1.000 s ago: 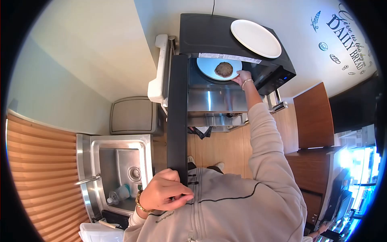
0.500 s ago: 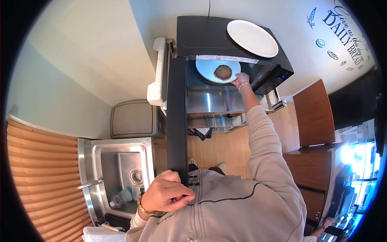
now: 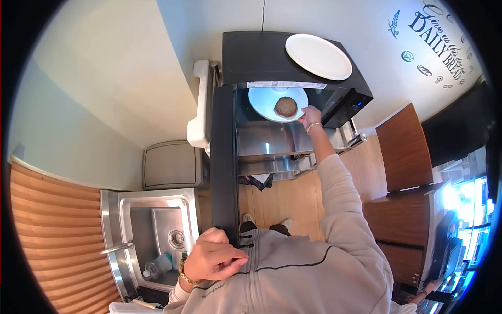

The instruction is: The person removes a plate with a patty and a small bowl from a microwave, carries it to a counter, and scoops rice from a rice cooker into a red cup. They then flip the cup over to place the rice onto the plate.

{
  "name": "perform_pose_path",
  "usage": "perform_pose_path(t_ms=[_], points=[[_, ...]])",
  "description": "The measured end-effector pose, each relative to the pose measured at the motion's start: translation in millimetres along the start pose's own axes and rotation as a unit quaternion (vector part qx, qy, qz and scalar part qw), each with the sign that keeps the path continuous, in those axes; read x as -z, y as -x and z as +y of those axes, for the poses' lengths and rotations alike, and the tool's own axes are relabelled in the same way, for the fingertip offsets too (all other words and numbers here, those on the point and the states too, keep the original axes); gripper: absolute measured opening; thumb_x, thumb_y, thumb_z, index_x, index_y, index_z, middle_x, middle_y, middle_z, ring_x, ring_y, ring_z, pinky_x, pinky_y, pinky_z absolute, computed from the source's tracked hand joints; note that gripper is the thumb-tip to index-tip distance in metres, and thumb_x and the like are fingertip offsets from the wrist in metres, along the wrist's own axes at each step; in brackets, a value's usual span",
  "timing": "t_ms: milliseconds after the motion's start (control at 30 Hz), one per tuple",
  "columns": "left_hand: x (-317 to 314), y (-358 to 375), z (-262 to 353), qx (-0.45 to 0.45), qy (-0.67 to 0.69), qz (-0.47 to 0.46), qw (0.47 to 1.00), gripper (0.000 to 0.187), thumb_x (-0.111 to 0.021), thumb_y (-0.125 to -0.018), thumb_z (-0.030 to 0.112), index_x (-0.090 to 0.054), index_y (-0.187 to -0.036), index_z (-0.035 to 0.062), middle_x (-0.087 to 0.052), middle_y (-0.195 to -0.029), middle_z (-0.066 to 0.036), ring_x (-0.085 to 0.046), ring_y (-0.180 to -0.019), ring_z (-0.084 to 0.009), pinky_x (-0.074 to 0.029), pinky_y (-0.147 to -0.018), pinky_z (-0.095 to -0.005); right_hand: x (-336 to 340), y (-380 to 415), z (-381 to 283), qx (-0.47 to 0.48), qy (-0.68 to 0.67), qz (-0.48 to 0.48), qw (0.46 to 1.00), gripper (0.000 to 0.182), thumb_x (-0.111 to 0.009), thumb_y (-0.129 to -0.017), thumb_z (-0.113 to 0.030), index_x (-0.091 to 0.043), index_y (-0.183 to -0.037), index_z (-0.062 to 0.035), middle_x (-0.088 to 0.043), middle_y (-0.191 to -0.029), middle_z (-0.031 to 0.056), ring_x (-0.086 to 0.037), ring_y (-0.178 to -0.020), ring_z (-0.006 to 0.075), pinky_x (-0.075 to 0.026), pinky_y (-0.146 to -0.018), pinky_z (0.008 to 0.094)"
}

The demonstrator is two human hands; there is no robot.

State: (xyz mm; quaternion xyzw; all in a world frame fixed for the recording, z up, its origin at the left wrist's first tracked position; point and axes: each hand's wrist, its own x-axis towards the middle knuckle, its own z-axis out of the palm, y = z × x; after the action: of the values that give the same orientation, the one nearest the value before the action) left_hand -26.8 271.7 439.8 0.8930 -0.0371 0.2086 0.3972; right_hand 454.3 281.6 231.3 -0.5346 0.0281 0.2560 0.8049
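In the open black microwave, a white plate carries a round browned patty. My right hand reaches to the plate's front right side, fingers and thumb closed on its rim. The plate's front edge comes up to the mouth of the oven. My left hand is near my chest with fingers curled in a loose fist. It overlaps the near end of the microwave door, which is swung wide toward me, and nothing shows in its fingers.
An empty-looking white oval plate lies on top of the microwave. Below is a steel shelf. At left are a sink with a plastic bottle and a grey bin. A brown panel stands to the right.
The camera view has shifted a little. My right hand and the plate with the patty have come slightly outward toward the oven opening. My left hand keeps its curled pose by the door.
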Motion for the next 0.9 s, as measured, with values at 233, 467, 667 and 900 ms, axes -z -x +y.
perform_pose_path(t_ms=[233,467,667,900], points=[[2,-4,4,0.002,-0.008,-0.026,1.000,0.009,-0.074,-0.061,0.009,-0.070,-0.069,0.0109,-0.044,-0.048,0.006,-0.043,-0.054,-0.0141,-0.032,-0.052,-0.0285,27,22,-1,0.019,-0.010,-0.054,0.998,0.027,-0.051,-0.080,0.005,-0.050,-0.107,0.0068,-0.060,-0.094,0.0169,-0.066,-0.079,0.0291,-0.058,-0.066,0.0476],[-2,-8,2,-0.066,-0.046,-0.008,0.997,0.021,-0.070,-0.055,0.008,-0.070,-0.076,0.0118,-0.060,-0.072,0.001,-0.048,-0.067,-0.0180,-0.040,-0.058,-0.0280,53,74,-4,0.019,-0.001,-0.037,0.999,0.026,-0.054,-0.078,0.003,-0.052,-0.105,0.0043,-0.063,-0.091,0.0148,-0.066,-0.075,0.0264,-0.058,-0.062,0.0425],[1,-8,5,-0.077,-0.087,-0.052,0.992,0.023,-0.064,-0.056,0.010,-0.069,-0.078,0.0137,-0.063,-0.089,0.001,-0.054,-0.081,-0.0196,-0.038,-0.073,-0.0318,92,125,-14,0.012,-0.003,-0.045,0.999,0.024,-0.054,-0.079,0.001,-0.051,-0.103,0.0030,-0.062,-0.090,0.0140,-0.066,-0.075,0.0256,-0.058,-0.063,0.0408],[-2,-23,6,-0.127,-0.099,-0.088,0.983,0.022,-0.068,-0.055,0.025,-0.069,-0.076,0.0152,-0.065,-0.084,0.002,-0.057,-0.080,-0.0189,-0.032,-0.076,-0.0362,146,199,-28,0.016,-0.026,-0.002,1.000,0.025,-0.054,-0.080,0.000,-0.049,-0.105,0.0026,-0.062,-0.091,0.0141,-0.066,-0.072,0.0247,-0.059,-0.061,0.0385]])
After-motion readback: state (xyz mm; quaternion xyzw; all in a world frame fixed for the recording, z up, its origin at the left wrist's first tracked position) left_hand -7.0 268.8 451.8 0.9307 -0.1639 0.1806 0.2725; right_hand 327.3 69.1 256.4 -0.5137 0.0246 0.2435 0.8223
